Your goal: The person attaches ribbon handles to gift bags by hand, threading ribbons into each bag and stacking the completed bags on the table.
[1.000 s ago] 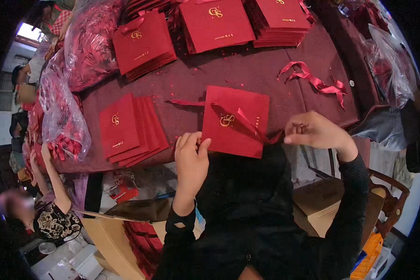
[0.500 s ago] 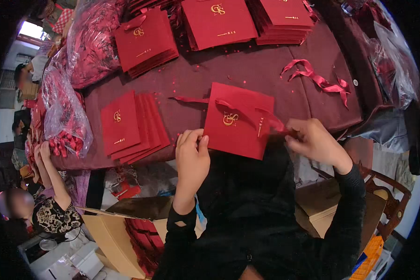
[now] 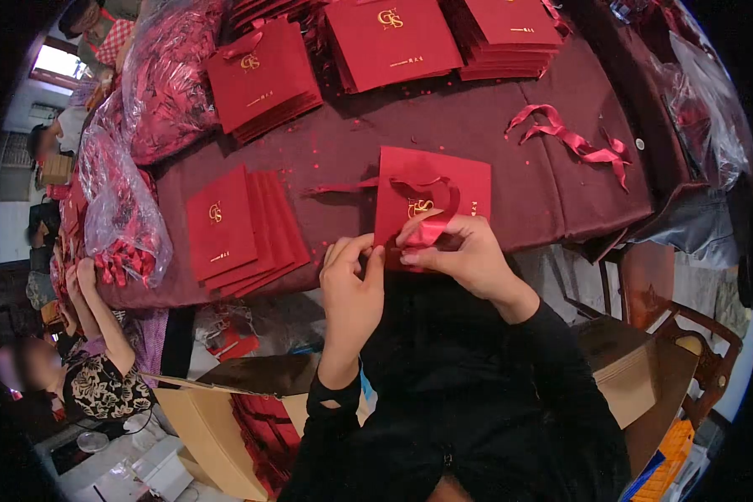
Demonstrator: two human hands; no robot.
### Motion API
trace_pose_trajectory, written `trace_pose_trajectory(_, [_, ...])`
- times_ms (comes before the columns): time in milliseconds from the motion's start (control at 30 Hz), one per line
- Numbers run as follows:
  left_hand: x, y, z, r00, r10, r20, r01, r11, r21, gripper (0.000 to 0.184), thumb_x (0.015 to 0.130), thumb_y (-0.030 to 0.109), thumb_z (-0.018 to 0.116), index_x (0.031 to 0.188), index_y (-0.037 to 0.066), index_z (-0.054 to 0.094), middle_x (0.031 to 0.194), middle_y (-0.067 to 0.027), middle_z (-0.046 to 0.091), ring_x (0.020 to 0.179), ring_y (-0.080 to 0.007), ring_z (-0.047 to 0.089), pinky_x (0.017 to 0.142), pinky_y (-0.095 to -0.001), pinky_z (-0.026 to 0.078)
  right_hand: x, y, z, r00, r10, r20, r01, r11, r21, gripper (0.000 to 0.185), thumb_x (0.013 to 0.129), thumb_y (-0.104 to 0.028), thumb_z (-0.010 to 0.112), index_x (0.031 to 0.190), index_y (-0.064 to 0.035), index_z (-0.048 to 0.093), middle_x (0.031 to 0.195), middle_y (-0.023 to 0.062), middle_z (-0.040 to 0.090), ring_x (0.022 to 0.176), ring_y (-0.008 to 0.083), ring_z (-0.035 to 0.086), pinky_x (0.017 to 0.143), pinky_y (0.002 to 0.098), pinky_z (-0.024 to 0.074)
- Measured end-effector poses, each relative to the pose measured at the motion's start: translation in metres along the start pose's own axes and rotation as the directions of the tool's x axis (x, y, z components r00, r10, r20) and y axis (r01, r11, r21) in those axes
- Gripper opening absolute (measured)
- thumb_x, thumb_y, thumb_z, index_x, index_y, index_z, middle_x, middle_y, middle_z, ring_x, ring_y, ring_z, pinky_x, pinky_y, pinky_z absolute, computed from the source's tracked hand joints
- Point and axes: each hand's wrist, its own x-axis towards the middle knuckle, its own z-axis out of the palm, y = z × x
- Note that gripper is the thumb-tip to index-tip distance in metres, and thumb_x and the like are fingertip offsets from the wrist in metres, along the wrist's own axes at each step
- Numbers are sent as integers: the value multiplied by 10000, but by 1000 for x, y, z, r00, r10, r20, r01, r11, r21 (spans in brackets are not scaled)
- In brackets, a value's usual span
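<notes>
A red paper gift bag (image 3: 468, 177) with gold lettering lies flat at the table's near edge. My left hand (image 3: 347, 289) is closed on its lower left edge, thumb on top. In front of the bag, my right hand (image 3: 481, 263) pinches a red satin ribbon (image 3: 429, 231) that loops over the bag's face, partly covering the lettering. Another length of ribbon trails off the bag's left side onto the cloth. Both hands are close together, and my fingers hide the bag's lower edge.
Fanned red bags (image 3: 222, 226) lie to the left, with several bag stacks (image 3: 393, 42) at the back. Loose ribbons (image 3: 565, 138) lie at the right. Plastic sacks (image 3: 130, 217) line the left side, where another person (image 3: 100, 368) works. An open cardboard box (image 3: 201, 435) stands below.
My right hand has moved left from the bag's right edge, drawing the ribbon end across the front towards my left hand. The left hand stays at the bag's lower left edge.
</notes>
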Motion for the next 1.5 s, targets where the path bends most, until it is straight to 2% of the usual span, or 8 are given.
trace_pose_trajectory(100, [-2,0,-1,999,-30,34,33,997,-71,174,844,48,636,1002,-26,642,738,-50,505,651,-133,414,621,-263,381,3,25,-6,927,-372,-39,290,779,-556,151,799,54,677,947,22,669,964,65,656,825,114,636,690,236,527])
trace_pose_trajectory(333, [-2,-1,1,1000,-1,2,1,996,-88,136,816,32,643,945,-9,643,759,-101,570,665,-214,498,602,-315,409,1,37,-1,941,-216,-263,77,888,-453,117,797,-50,725,863,13,652,745,86,669,652,122,631,584,261,499])
trace_pose_trajectory(467, [-2,-1,1,1000,1,15,1,991,-134,163,847,47,636,994,-21,649,733,-44,494,664,-130,411,620,-257,373,6,38,4,905,-356,-234,167,802,-574,136,795,-62,731,864,11,640,688,90,655,630,126,629,568,270,484])
trace_pose_trajectory(567, [-1,-1,2,1000,-3,8,4,992,-125,135,807,21,645,937,-17,644,771,-107,577,654,-213,487,592,-314,408,8,30,14,872,-445,-202,220,727,-651,136,796,-57,721,881,12,638,721,119,651,641,159,637,560,283,475])
trace_pose_trajectory(700, [-2,-6,2,998,-44,42,50,987,-153,151,806,12,643,954,-19,646,775,-100,580,638,-194,477,590,-306,403,10,36,16,800,-588,-117,314,577,-754,135,796,-49,702,907,1,641,766,143,633,653,239,632,547,316,466])
trace_pose_trajectory(1167, [-5,-23,15,998,-36,57,57,907,-418,203,841,-12,612,1042,-34,629,743,-65,517,617,-112,421,568,-251,373,12,49,13,860,-483,-165,237,664,-709,109,810,-48,683,891,-2,626,756,143,614,639,248,614,543,333,457])
trace_pose_trajectory(1400, [7,-17,-3,959,91,267,22,919,-393,238,848,-32,574,1085,-35,589,871,-112,544,749,-194,540,660,-283,434,8,27,-3,923,-369,-108,201,702,-683,124,833,-81,681,910,-2,623,747,119,615,605,178,569,537,309,435])
trace_pose_trajectory(1500, [13,-20,8,939,236,249,-200,966,-161,220,839,-37,588,1059,-33,578,1015,-110,554,808,-196,574,681,-271,468,6,22,-11,960,-246,-137,111,777,-620,152,835,-103,693,919,3,624,732,101,630,602,113,549,528,290,426])
